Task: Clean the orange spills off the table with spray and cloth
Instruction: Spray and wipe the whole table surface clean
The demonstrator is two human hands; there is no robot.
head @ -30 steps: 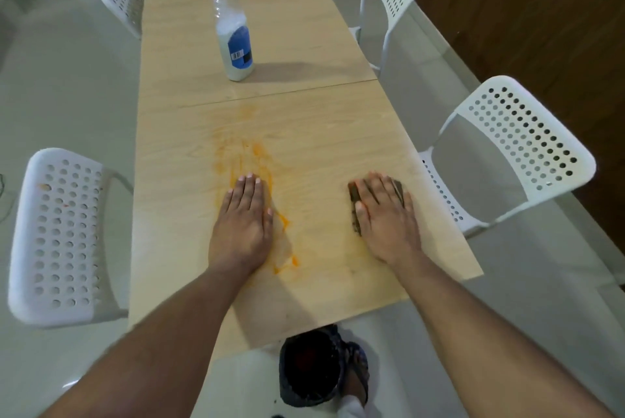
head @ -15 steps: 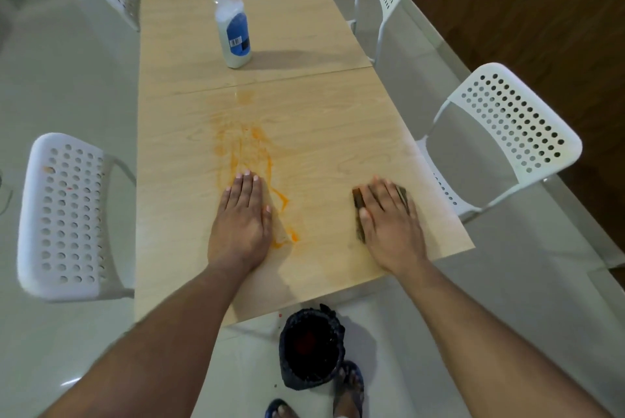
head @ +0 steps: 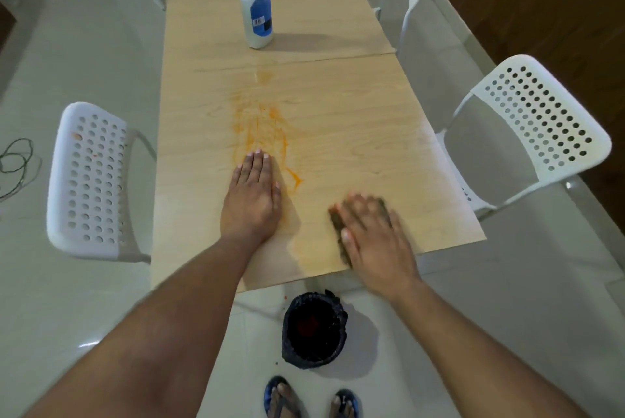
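Note:
Orange spills [head: 260, 128] streak the middle of the light wooden table [head: 355, 113], with a thicker orange line [head: 295, 177] beside my left hand. My left hand [head: 252, 199] lies flat on the table, fingers straight, over the near end of the stain. My right hand [head: 373, 235], blurred by motion, presses flat on a dark cloth [head: 336, 220] near the table's front edge; only the cloth's left edge shows. A clear spray bottle [head: 256, 8] with a blue label stands upright farther up the table, its top cut off by the frame.
White perforated chairs stand at the left [head: 88, 181], at the right [head: 534, 127] and at the far end on both sides. A black-lined bin [head: 314, 329] sits on the floor under the table's near edge, by my sandalled feet. A dark cable [head: 15, 160] lies on the floor at the left.
My right hand has slid the cloth left and toward the front edge. The small orange spots near the front edge are smeared faint. My left hand stays flat in place.

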